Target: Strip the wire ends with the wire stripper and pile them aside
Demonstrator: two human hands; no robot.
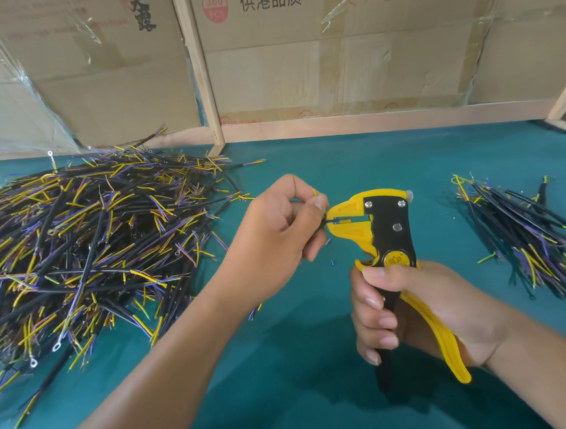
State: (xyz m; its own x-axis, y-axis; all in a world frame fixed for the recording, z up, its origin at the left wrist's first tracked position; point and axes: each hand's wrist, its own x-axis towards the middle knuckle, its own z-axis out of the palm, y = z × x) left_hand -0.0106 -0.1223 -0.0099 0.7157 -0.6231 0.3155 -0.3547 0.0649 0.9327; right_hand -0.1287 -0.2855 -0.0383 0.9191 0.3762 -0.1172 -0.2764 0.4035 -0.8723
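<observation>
Right box (349,49), upper middle of frame, read "供港品质" in black, with a red round stamp "360 PCS" left of it. Left box (106,60) carried black brush characters, cut off, unreadable. Stripper (393,238) dial marking was illegible.

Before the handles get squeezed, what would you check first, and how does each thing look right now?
1. Wire end sits between the yellow jaws of the wire stripper: ok.
2. Left hand pinches the wire close to the jaws: ok.
3. Right hand wraps both handles: ok.
4. Fingertips clear of the jaws: cannot tell, the thumb is very near.
5. Pile on the right has room beside it: ok.
</observation>
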